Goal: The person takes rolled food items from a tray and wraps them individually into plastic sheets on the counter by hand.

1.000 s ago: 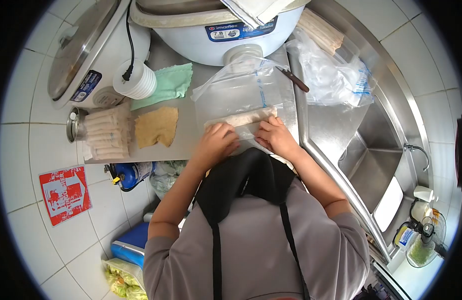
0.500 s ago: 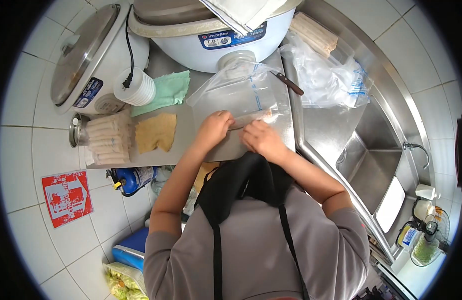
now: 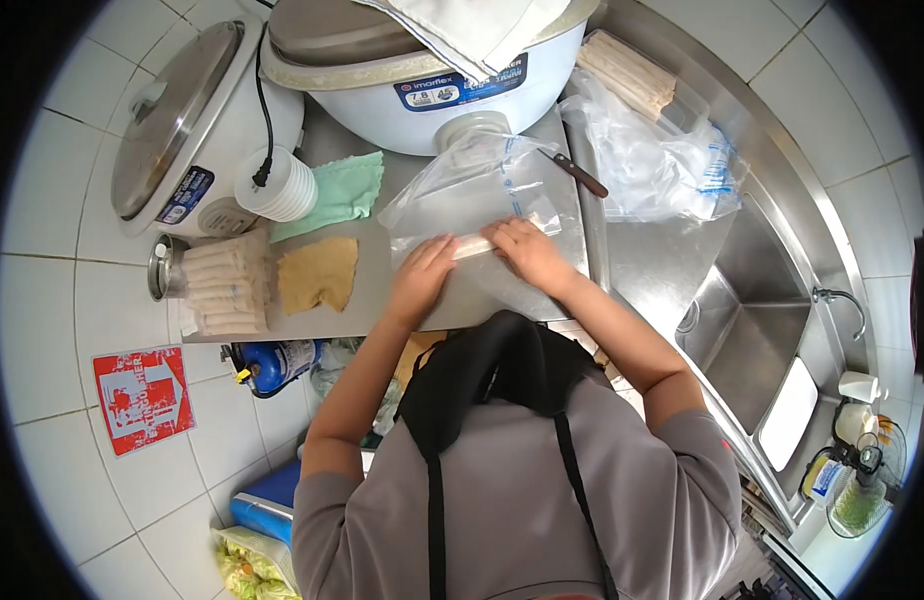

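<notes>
A pale, long roll (image 3: 472, 246) lies across a clear plastic sheet (image 3: 452, 200) on the steel counter. My left hand (image 3: 424, 278) rests on the roll's left end, fingers stretched forward and laid flat. On its right end lies my right hand (image 3: 525, 250), also flat, with the fingers a little apart. Only the middle of the roll shows between the hands; its filling, if any, cannot be made out. Beyond the right hand, a brown-handled knife (image 3: 582, 176) lies at the counter's right edge.
Wrapped rolls (image 3: 225, 285) are stacked at the left beside a tan cloth (image 3: 318, 274) and green cloth (image 3: 347, 188). Two large cookers (image 3: 352, 100) stand behind. A plastic bag (image 3: 652, 160) and more pale rolls (image 3: 627, 75) sit right, near the sink (image 3: 752, 310).
My fingers have gone from curled at the roll to stretched flat over it. The hands have moved slightly apart, and the left one is a little nearer my body. More of the roll shows.
</notes>
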A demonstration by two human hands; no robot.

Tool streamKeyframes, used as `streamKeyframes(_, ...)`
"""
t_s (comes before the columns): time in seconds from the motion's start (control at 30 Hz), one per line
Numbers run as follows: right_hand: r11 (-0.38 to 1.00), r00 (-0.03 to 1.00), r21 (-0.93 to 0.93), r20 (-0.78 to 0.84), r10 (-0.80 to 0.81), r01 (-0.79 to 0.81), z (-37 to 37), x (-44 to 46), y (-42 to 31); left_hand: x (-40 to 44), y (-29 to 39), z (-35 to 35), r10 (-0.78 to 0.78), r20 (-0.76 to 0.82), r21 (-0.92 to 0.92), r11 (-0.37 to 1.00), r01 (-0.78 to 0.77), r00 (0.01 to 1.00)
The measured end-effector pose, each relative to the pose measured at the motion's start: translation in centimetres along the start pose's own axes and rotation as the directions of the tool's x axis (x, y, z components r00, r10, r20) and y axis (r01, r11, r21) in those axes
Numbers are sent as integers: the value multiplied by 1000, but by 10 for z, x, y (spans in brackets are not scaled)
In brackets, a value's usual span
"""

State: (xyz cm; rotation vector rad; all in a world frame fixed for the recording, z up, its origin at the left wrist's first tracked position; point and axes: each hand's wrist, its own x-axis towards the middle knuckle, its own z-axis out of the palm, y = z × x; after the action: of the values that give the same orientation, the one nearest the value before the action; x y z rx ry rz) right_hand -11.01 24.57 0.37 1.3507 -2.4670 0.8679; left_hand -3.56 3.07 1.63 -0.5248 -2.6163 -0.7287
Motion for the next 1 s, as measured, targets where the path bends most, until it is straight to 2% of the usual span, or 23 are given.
streamKeyframes(0.13, 988, 1000, 154, 20, -2, -1, -10, -2, 8, -15, -9, -2, -29, 0, -77, 997, 29, 1000)
streamKeyframes(0.23, 993, 997, 112, 73, 17, -25, -20, -2, 7, -25, -15, -5, -82, 6, -116, 990, 82, 997)
streamKeyframes(0.33, 977, 993, 206, 117, 24, -48, -21, 0, 13, -28, -16, -15, -167, 56, 14, 986, 167, 984)
streamKeyframes(0.43, 977, 986, 204, 166, 31, -65, -18, 2, 17, -13, 10, -22, -127, -41, 167, 977, 132, 991)
streamKeyframes(0.53, 979, 979, 188, 201, 36, -75, -16, 5, 20, -8, 16, -4, -11, -33, -7, 1000, 10, 999)
streamKeyframes(0.63, 970, 975, 226, 217, 41, -91, -18, 6, 23, -9, 8, 2, -77, -16, -114, 991, 75, 997)
streamKeyframes(0.73, 918, 980, 358, 165, 115, -168, -15, 6, 27, -7, 4, -1, -246, 115, -272, 924, 269, 962)
streamKeyframes(0.83, 964, 986, 246, 153, 67, -104, -15, 7, 28, -8, -14, 3, -202, 175, -168, 958, 231, 964)
streamKeyframes(0.93, 981, 990, 163, 114, 84, -102, -21, 7, 22, -11, -30, 9, -7, 56, -87, 996, 11, 998)
streamKeyframes(1.0, 991, 986, 109, 155, 65, -83, -26, 6, 17, -11, -24, 5, -151, 209, -154, 971, 185, 966)
